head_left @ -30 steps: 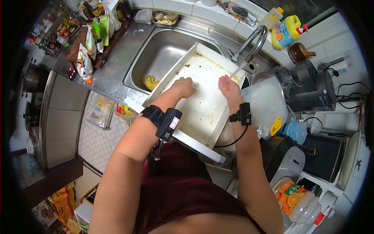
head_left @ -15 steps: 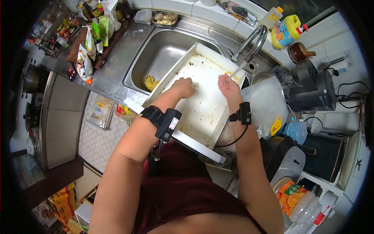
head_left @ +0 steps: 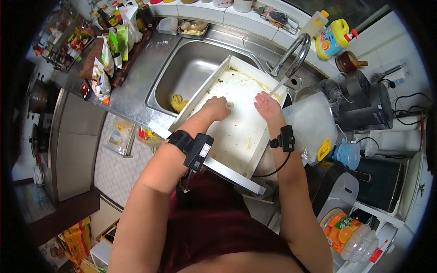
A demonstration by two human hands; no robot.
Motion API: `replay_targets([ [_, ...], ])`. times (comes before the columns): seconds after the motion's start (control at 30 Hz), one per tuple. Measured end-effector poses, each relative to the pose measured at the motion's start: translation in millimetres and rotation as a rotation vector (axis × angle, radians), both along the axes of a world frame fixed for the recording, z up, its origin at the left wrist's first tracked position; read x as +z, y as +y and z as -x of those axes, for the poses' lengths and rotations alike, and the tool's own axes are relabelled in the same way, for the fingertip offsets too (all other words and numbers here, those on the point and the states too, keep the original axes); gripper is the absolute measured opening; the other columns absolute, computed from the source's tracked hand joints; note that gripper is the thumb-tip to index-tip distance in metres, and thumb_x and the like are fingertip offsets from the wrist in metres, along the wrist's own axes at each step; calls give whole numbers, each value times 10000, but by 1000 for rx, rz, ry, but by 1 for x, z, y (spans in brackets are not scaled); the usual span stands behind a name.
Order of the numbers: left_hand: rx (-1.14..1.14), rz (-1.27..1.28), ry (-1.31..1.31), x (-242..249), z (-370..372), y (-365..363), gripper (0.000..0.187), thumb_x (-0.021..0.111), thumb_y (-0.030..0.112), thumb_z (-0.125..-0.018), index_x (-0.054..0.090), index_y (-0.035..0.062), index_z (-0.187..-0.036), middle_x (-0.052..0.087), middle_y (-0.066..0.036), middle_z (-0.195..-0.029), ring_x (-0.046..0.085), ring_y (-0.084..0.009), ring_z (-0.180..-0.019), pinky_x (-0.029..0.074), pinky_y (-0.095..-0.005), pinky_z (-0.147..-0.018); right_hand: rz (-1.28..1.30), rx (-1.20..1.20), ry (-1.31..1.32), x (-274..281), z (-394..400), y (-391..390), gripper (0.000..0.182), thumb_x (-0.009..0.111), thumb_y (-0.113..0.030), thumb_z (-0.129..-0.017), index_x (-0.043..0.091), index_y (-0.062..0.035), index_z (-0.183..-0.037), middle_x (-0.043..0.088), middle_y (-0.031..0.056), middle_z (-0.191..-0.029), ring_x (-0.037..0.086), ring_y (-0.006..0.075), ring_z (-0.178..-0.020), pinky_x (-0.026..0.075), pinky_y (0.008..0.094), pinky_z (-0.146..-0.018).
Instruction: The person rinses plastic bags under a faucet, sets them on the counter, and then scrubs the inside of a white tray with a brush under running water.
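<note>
A white drawer (head_left: 223, 141), stained and dotted with dark specks, lies tilted across the sink. My left hand (head_left: 215, 109) is over its inner floor, fingers curled closed; a small pale bit shows by the fingertips, and I cannot make out what they hold. Palm up, my right hand (head_left: 267, 106) is open with its fingers apart, near the drawer's right side. Water from the curved metal faucet (head_left: 304, 50) runs down beside that hand.
Under the drawer is a steel sink (head_left: 182, 59) with a yellow cloth (head_left: 178, 103) in it. Right of the drawer sit a clear plastic container (head_left: 309, 123) and a dark appliance (head_left: 364, 100). A yellow detergent bottle (head_left: 334, 40) stands behind the faucet. Food bags (head_left: 102, 79) are at left.
My right hand has opened further, its fingers now more spread under the water. My left hand stays closed in nearly the same spot. The view has shifted slightly.
</note>
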State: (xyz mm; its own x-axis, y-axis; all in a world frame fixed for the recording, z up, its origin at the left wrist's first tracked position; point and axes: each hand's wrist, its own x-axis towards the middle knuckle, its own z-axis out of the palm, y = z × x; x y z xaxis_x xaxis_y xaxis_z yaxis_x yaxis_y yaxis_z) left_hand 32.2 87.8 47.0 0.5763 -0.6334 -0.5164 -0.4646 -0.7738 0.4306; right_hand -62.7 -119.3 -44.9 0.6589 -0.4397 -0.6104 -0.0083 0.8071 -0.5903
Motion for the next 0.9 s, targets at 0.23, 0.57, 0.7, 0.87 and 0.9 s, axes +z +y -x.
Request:
replay_targets([
  [0.23,-46,23,-35,-4,-3,0,500,533,280,-762,506,21,-1188,495,-238,-1186,489,-367,-1096,400,-384,-932,37,133,-107,-7,13,-3,537,440,-262,-908,276,-11,-1354,259,169,-1410,227,313,-1310,219,463,-1048],
  [0.57,-152,65,-46,-11,-3,-5,502,529,305,-784,495,39,-1208,491,-239,-1194,500,-363,-1091,399,-388,-940,62,429,17,48,67,20,632,489,-337,-896,218,-34,-1380,131,178,-1458,166,376,-1323,207,504,-1048],
  [0.7,-206,60,-52,-3,3,-8,497,537,296,-782,498,37,-1204,487,-245,-1196,503,-356,-1090,396,-386,-943,102,431,-68,43,101,27,560,503,-302,-892,306,-28,-1339,254,166,-1415,245,303,-1305,247,431,-1048],
  [0.87,-295,142,-2,-8,11,-10,483,554,288,-777,515,26,-1181,554,-244,-1110,554,-355,-1021,434,-380,-893,163,300,-185,63,136,62,487,551,-250,-869,402,-40,-1282,411,127,-1320,373,235,-1224,307,378,-1008],
  [0.9,-330,151,-26,-10,13,-10,481,557,290,-779,516,26,-1179,557,-246,-1104,555,-355,-1022,436,-377,-890,182,279,-193,68,140,69,489,555,-255,-867,404,-41,-1281,423,121,-1310,386,232,-1213,316,378,-999],
])
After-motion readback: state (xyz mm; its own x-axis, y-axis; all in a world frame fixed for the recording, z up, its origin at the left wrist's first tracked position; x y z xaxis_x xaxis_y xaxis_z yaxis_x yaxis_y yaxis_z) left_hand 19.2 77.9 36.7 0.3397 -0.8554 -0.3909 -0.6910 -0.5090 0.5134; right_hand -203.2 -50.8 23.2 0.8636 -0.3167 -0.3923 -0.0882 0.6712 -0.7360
